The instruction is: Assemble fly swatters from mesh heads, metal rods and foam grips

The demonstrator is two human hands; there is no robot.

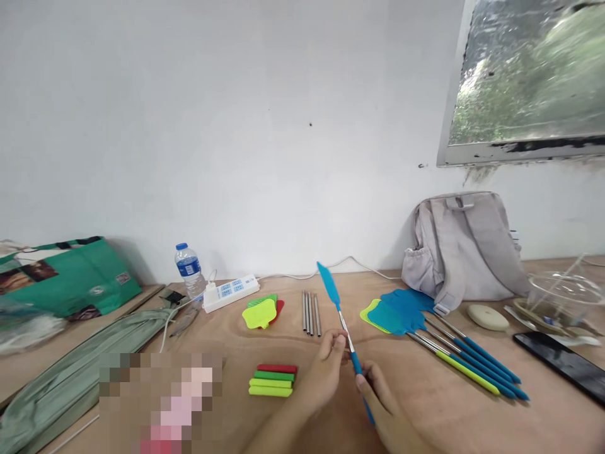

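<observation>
A blue fly swatter (329, 285) with a metal rod and blue handle is held tilted over the table, its head seen nearly edge-on. My left hand (328, 362) is closed around the metal rod, though some of its fingers are hidden. Lower down, my right hand (380, 394) grips the blue handle. To the left lie several loose handles (273, 383) in red, green and yellow. Beyond them sit yellow, green and red swatter heads (259, 313), beside several bare metal rods (311, 313). On the right, whole swatters with blue heads (401, 309) are piled up, one with a yellow handle.
A white power strip (231, 293) and a water bottle (189, 270) stand near the wall. A grey backpack (466, 249) leans there on the right, near a phone (562, 366) and a clear bowl (564, 290). Green bags (80, 274) occupy the left. A blurred patch covers the lower left.
</observation>
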